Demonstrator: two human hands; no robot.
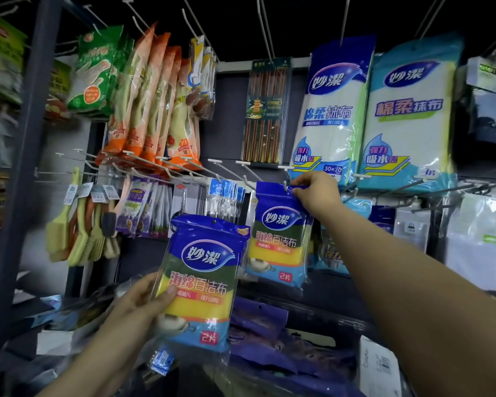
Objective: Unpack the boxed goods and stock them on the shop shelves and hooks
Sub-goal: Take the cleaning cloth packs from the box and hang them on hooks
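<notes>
Left hand: left hand (143,299) at 7 o'clock, nearest to the camera, with the thumb curled over the front of a sponge pack; the other fingers are hidden behind it. It seems to keep this pack ready as the next one to hang.

Waiting pack: second sponge pack (202,282), upright at about 6 o'clock, printed side to the person and hang hole at the top, so it can go on a hook without turning.

Spare stock: loose purple and clear packets (258,330) at 5 o'clock, lying below both hands; probably goods not yet hung. I cannot tell what holds them.

Right hand: right hand (317,193) at about 2 o'clock, arm stretched forward, fingertips pinching the top edge of the blue header of the first sponge pack (279,239).

Pack at the hook: it hangs down from the pinch, its header just at the tip of a white hook (286,183). In my judgement the hole is being guided onto the hook; whether it is already through I cannot tell.

Far display: cloth packs (334,107) at 1 o'clock, chopsticks (265,110) at 12 o'clock and rubber gloves (152,104) at 11 o'clock hang on the upper hooks; brushes (80,224) at 9 o'clock hang on the lower row.
</notes>
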